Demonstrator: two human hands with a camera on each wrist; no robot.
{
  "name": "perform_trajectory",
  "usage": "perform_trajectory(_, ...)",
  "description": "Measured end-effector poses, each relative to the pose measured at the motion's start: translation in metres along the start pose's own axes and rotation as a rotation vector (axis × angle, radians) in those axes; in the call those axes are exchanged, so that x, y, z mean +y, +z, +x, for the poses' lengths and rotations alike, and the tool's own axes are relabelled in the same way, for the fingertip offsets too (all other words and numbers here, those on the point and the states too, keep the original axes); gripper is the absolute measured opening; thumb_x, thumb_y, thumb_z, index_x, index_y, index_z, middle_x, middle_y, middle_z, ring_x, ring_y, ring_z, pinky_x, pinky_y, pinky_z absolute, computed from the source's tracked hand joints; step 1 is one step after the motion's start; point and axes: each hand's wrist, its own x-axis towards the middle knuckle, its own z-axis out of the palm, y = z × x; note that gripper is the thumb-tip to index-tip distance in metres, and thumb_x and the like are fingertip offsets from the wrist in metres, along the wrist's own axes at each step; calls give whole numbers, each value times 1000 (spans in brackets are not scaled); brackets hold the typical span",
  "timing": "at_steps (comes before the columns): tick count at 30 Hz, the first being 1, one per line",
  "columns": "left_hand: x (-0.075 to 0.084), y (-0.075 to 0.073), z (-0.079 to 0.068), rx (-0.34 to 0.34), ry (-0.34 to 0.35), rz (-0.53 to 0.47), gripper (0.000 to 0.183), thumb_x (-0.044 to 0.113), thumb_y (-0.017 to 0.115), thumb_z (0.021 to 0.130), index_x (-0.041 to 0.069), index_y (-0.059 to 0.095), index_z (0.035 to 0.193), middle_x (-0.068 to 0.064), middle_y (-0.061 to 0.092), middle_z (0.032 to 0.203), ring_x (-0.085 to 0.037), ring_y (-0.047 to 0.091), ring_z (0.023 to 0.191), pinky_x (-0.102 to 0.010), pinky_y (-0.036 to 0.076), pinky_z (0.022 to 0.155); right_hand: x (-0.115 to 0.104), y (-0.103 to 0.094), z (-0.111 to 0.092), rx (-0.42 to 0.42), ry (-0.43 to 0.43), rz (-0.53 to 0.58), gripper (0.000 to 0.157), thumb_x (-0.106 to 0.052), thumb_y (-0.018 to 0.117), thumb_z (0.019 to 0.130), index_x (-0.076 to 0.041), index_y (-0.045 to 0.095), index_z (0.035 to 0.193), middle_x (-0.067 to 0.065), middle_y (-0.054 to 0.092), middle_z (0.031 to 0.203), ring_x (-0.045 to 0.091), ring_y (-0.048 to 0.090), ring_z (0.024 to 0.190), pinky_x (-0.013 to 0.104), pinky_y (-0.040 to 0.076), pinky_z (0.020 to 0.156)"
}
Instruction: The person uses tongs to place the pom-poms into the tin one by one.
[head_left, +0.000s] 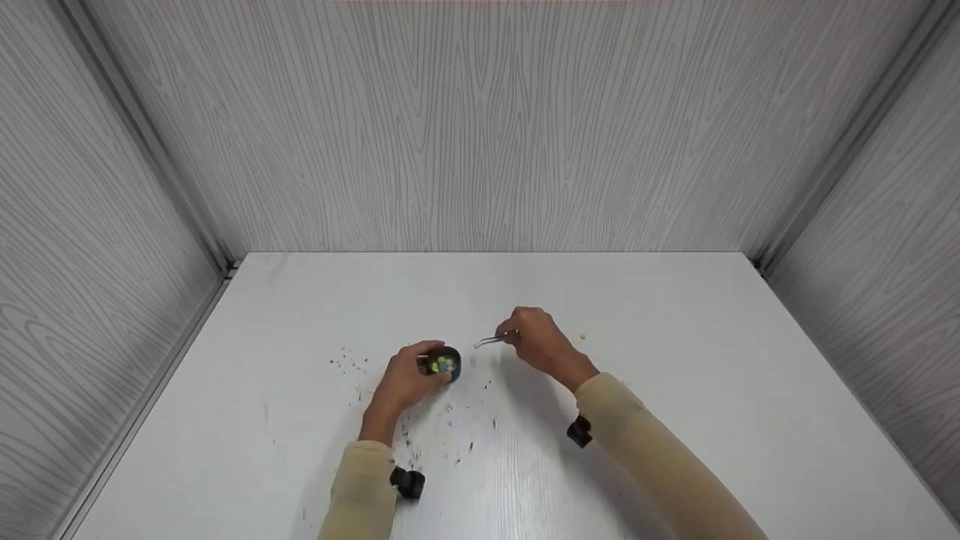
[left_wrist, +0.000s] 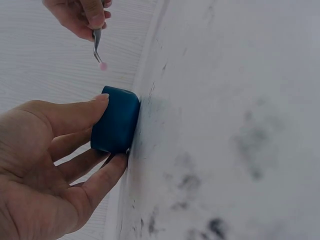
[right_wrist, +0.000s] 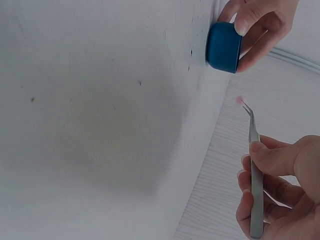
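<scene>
My left hand (head_left: 409, 381) grips a small blue cup (left_wrist: 117, 120) by its sides, thumb on one side and fingers on the other. The cup stands on the white table, and several small yellow, green and pale balls (head_left: 442, 365) lie inside it. To the right of the cup, my right hand (head_left: 538, 337) holds silver bent-tip tweezers (right_wrist: 256, 195) between thumb and fingers. A small pink ball (right_wrist: 240, 100) is pinched at the tips, above the table and apart from the cup's rim.
Dark specks and smudges (head_left: 409, 442) mark the white table (head_left: 675, 315) around the left hand. A tiny yellow ball (head_left: 583, 337) lies to the right of my right hand. Grey wood-grain walls (head_left: 480, 127) enclose the table at the back and sides.
</scene>
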Motion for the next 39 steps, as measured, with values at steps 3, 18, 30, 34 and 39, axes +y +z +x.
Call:
perform_trajectory(3, 0, 0, 1, -1, -6, 3, 53, 7, 75, 92, 5, 59, 143, -19, 62, 142, -38, 61, 131, -53, 50, 110, -4, 3, 0, 4, -27, 5, 17, 7, 70, 92, -2, 82, 100, 13, 73, 90, 26, 72, 89, 39, 62, 78)
perform_trajectory(18, -1, 0, 2, -2, -3, 5, 54, 6, 76, 91, 4, 59, 142, -21, 61, 142, -38, 63, 128, -52, 51, 109, -17, 16, 3, -26, -73, 31, 18, 5, 70, 93, -5, 82, 102, 11, 73, 92, 25, 72, 92, 37, 62, 82)
perform_trajectory(30, 0, 0, 3, 1, -10, 28, 54, 7, 77, 90, 6, 61, 141, -20, 63, 141, -38, 62, 130, -53, 49, 111, -19, 21, 4, -45, -54, 17, 19, 6, 70, 92, -4, 82, 103, 12, 73, 93, 25, 72, 94, 37, 62, 83)
perform_trajectory(34, 0, 0, 4, 2, -13, 30, 54, 7, 77, 90, 6, 61, 142, -19, 63, 142, -38, 61, 131, -54, 48, 111, -17, 19, 3, -47, -46, 25, 18, 5, 70, 93, -4, 81, 104, 12, 73, 93, 24, 72, 93, 37, 62, 83)
perform_trajectory(39, 0, 0, 4, 8, 1, 41, 53, 7, 77, 90, 5, 61, 141, -19, 63, 141, -38, 61, 131, -53, 49, 110, -12, 16, 1, -26, -66, 40, 17, 6, 71, 92, -3, 81, 102, 12, 74, 92, 25, 73, 91, 37, 62, 81)
